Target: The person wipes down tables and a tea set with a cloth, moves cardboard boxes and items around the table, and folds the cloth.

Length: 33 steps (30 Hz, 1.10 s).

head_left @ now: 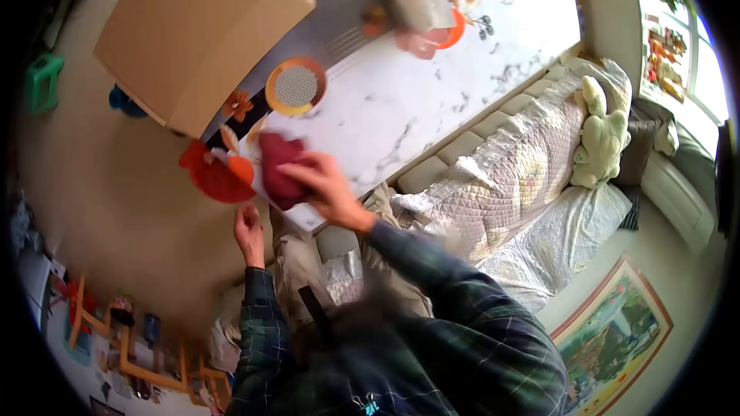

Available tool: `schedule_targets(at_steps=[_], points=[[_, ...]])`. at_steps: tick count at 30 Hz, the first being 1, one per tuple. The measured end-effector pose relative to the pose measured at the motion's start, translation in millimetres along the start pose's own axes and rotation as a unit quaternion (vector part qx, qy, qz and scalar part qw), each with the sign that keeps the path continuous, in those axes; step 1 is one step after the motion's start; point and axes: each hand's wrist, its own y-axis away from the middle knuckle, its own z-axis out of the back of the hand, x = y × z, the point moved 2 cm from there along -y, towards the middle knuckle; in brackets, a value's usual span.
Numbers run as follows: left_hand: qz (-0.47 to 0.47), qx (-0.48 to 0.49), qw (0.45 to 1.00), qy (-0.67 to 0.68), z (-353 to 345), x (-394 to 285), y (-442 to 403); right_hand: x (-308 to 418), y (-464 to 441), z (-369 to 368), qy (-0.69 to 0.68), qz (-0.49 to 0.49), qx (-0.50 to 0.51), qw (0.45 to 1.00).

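Note:
My right hand point(330, 191) is closed on a dark red cloth point(284, 169), bunched up above the near end of the table. My left hand point(249, 229) has its fingers curled in, just below a bright red-orange rounded item point(220, 173) whose kind I cannot make out. Whether those fingers grip anything is hidden. The red-orange item hangs at the table's corner, left of the cloth. A round orange-rimmed dish or mat with a grey centre point(296, 86) is on the table beyond the cloth.
A large cardboard box point(196, 38) stands at the left of the marble-patterned table point(378, 119). Blurred items, among them a pink one point(417, 43), are at the far end. A quilt-covered sofa point(501, 166) runs along the right. A green stool point(45, 83) is at far left.

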Motion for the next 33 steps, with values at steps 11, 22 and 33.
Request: schedule_targets(at_steps=[11, 22, 33], points=[[-0.158, 0.101, 0.982, 0.004, -341.6, -314.8, -174.1, -250.9, 113.7, 179.9, 0.202, -0.317, -0.349, 0.858], [-0.209, -0.022, 0.967, -0.147, -391.1, -325.0, -188.5, -246.8, -100.5, 376.1, 0.490, -0.048, -0.343, 0.800], [-0.239, 0.098, 0.966, -0.024, -377.2, -309.0, -195.3, -178.7, -356.0, 373.6, 0.442, 0.020, -0.213, 0.871]])
